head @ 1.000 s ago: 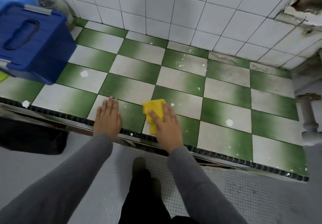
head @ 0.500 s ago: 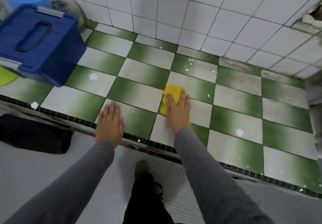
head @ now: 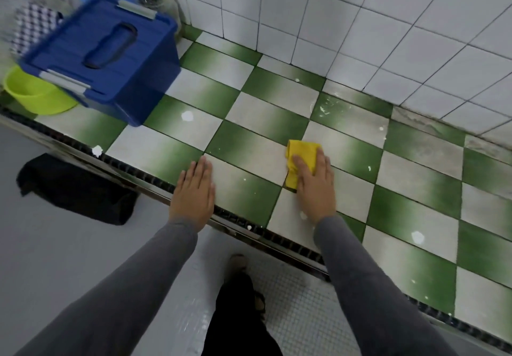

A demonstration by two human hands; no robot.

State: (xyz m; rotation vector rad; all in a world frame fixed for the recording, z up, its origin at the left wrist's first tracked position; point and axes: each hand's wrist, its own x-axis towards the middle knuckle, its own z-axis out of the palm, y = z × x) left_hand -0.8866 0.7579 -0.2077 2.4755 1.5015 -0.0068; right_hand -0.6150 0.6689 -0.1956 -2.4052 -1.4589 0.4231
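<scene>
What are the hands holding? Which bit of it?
The right hand presses flat on the near half of the yellow cloth, fingers straight, not gripping it. The left hand rests flat on the tiled ledge and holds nothing.

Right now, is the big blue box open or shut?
Shut: the lid sits flat on the blue box, grey latches at both ends.

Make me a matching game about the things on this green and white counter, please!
Things:
1. cloth
2. lidded box
3. basin
4. left hand

Descriptions:
a. lime green
b. flat on the tiled counter, holding nothing
c. yellow, under the right hand
d. dark blue

Pairs: 1-c, 2-d, 3-a, 4-b.
</scene>
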